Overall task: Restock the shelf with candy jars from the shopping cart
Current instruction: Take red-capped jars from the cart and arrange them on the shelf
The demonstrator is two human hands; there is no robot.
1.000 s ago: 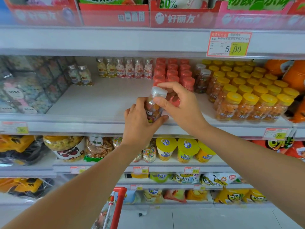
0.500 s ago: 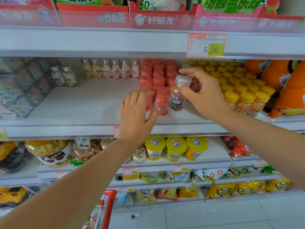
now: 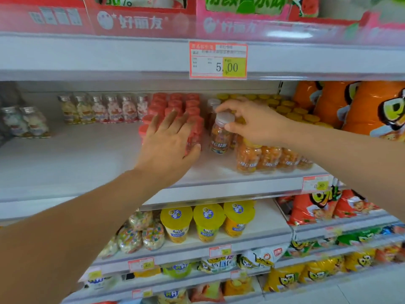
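Worked at white shelf (image 3: 87,163), both arms out.
Pressed left hand (image 3: 168,141), fingers spread flat, against red-lidded jars (image 3: 175,102); pinched with right hand (image 3: 256,123) the white cap of upright candy jar (image 3: 220,137), between red-lidded and yellow-lidded jars (image 3: 285,108).

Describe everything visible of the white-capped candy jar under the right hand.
The white-capped candy jar is a small clear bottle, plastic by its look, filled with orange candies, with a lettered label low on its body. It is upright between the red-capped jars and the yellow-capped jars, base at the shelf board. The right hand pinches its cap from above.
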